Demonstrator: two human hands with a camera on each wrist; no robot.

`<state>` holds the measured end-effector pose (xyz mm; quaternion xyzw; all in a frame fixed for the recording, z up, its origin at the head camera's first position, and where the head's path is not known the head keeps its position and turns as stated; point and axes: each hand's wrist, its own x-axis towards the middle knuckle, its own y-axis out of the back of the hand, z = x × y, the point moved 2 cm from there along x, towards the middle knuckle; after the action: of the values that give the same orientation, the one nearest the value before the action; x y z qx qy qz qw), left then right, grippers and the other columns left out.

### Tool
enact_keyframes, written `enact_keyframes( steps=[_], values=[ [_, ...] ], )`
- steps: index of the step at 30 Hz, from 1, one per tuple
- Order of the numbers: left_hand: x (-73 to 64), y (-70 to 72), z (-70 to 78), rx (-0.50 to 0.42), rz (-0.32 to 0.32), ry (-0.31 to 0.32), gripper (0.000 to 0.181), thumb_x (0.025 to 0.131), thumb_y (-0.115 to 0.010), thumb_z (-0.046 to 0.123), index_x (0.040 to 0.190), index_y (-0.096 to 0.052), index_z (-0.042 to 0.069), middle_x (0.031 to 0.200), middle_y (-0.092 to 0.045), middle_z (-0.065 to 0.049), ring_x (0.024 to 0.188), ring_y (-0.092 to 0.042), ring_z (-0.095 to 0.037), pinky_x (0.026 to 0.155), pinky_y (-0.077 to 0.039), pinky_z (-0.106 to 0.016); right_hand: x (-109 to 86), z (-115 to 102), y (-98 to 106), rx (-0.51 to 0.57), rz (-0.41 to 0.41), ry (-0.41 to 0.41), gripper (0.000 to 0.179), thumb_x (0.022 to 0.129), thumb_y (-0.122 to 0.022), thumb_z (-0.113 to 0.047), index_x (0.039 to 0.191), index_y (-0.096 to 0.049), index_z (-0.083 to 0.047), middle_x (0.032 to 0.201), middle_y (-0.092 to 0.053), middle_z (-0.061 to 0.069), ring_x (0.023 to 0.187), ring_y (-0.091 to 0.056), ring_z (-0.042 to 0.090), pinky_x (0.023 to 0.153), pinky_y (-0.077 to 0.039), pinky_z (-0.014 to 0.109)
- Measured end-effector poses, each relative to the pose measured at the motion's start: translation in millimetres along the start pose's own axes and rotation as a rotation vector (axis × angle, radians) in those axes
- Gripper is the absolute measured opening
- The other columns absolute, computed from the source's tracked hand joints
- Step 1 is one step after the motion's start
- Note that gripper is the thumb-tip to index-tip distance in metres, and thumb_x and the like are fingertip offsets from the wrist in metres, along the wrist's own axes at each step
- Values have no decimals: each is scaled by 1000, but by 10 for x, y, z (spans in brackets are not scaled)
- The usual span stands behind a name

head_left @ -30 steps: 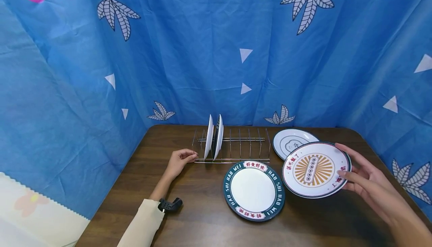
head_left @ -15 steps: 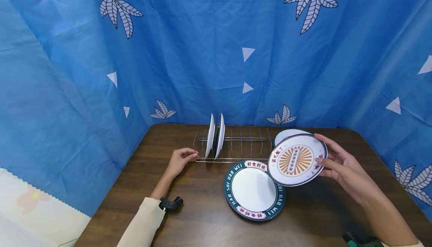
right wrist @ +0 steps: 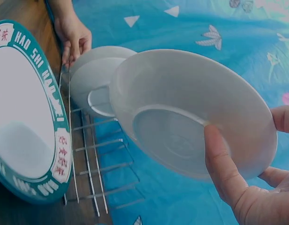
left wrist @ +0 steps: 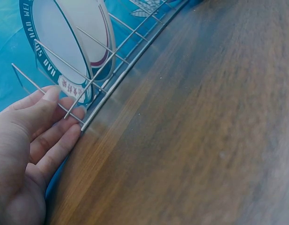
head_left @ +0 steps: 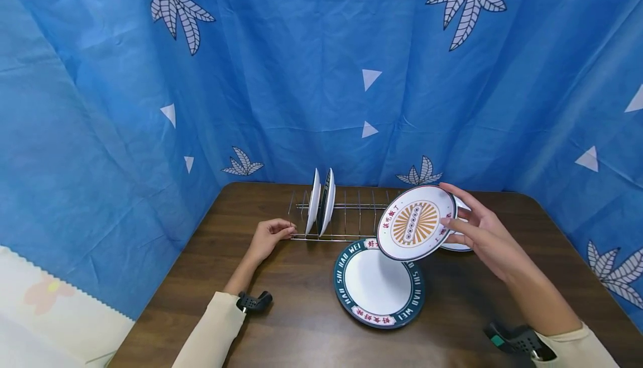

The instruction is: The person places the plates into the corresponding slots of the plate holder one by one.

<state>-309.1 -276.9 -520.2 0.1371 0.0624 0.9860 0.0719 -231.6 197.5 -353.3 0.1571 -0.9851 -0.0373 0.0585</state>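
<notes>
My left hand (head_left: 271, 238) pinches the left end of a wire dish rack (head_left: 346, 206), thumb and fingers around the end wires in the left wrist view. Two plates stand on edge in it near that hand: a white-backed plate (head_left: 312, 203) and a dark-rimmed one (head_left: 328, 203). My right hand (head_left: 484, 237) grips a white plate with an orange sunburst (head_left: 416, 223) by its right edge, tilted and raised in front of the rack's right end. Its pale underside shows in the right wrist view. Below it, a large green-rimmed plate (head_left: 378, 287) lies on the table, partly covered in the head view.
Behind the right hand lies another white plate (head_left: 457, 247), mostly hidden. The brown wooden table (head_left: 296, 312) ends at a blue patterned curtain (head_left: 321, 77) behind the rack. Several slots right of the standing plates hold nothing.
My right hand has carried the sunburst plate leftward and up, from beside the green-rimmed plate to above its upper right part. The left hand stays at the rack's end.
</notes>
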Motion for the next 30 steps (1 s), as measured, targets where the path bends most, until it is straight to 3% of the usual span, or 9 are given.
enact_keyframes(
  steps=[15, 23, 30],
  values=[
    [21, 27, 24, -3, 13, -3, 16, 95, -67, -4, 105, -69, -17, 104, -69, -34, 88, -74, -15, 78, -63, -31, 428, -217, -373, -132, -16, -9, 73, 100, -67, -22, 161, -27, -28, 144, -41, 23, 110, -62, 23, 83, -63, 35],
    [39, 9, 38, -10, 7, -20, 16, 95, -67, -4, 104, -69, -17, 104, -69, -35, 86, -74, -13, 78, -63, -30, 664, -303, -509, -136, -38, 4, 75, 99, -69, -22, 161, -28, -27, 136, -48, 25, 108, -63, 31, 83, -63, 34],
    [9, 4, 13, -18, -6, -23, 17, 95, -67, -3, 105, -68, -17, 104, -69, -35, 87, -74, -14, 78, -63, -31, 881, -303, -627, -125, -60, -1, 72, 99, -68, -17, 160, -30, -24, 125, -46, 26, 103, -64, 34, 83, -63, 42]
  ],
)
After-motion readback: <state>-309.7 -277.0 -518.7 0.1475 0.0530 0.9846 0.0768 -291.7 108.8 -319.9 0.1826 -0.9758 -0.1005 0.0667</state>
